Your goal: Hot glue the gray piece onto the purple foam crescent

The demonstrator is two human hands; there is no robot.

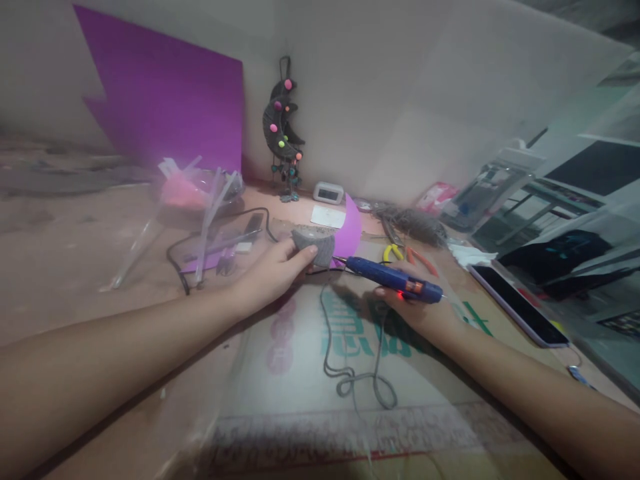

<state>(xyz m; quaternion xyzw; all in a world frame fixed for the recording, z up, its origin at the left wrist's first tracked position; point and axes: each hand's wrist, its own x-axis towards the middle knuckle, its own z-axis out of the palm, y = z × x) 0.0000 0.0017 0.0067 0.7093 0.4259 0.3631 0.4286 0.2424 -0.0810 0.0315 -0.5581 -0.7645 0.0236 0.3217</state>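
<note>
My left hand point(283, 270) is closed on a purple crescent point(350, 230), whose lower part is wrapped in grey yarn. My right hand point(410, 303) grips a dark blue glue gun point(385, 273) with a small red light glowing on it. The gun's metal nozzle points left and meets, or nearly meets, the edge of the wrapped part; I cannot tell which. Loose grey yarn point(377, 383) trails from the crescent onto the printed cardboard point(300, 393) and lies in loops there.
A finished-looking yarn-wrapped moon hanging point(280, 123) with coloured pom-poms leans on the wall beside purple card point(185, 100). Around the board are a small clock point(329, 193), clear glue sticks point(207, 223), yellow-handled pliers point(393, 253), orange-handled scissors point(421, 260) and a phone point(520, 303).
</note>
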